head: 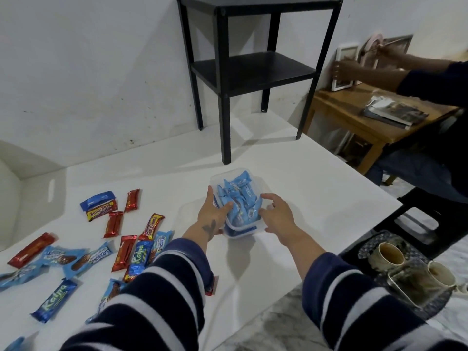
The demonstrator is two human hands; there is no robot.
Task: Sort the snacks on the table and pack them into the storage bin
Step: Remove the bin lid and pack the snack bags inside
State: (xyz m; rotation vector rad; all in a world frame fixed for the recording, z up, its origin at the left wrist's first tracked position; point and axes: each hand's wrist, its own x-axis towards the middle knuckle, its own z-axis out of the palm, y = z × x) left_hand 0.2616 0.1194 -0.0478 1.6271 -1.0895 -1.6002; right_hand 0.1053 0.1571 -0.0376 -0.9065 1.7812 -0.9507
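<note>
Sitting near the middle of the white table (316, 198), the clear rectangular plastic storage bin (236, 230) is packed with light-blue snack packets (236, 196) that stand on end and rise a little above its rim. A blue band shows through the bin's near wall. The left hand (211, 214) rests against the bin's left side, thumb up along the wall and fingers curled over the rim onto the packets, a dark tattoo showing on the wrist. The right hand (277, 214) is at the bin's right side with fingers spread and slightly bent, fingertips at the rim; whether they actually grip it I cannot tell. Both sleeves are navy with white stripes.

To the left of the bin, loose snacks lie scattered on the table: red foil bars (132, 200), dark-blue Kalpa wrappers (54, 302), a beng-beng bar in red and yellow (151, 226), and more light-blue packets (88, 259) nearer the left edge. At the far side of the table stands a black two-shelf side table (253, 72) against the white wall. Off to the far right, another person's arms reach toward picture frames (345, 68) on a wooden table (354, 122). Near right, a dark patterned tray (435, 307) holds two used cups (388, 254) and a glass container.
</note>
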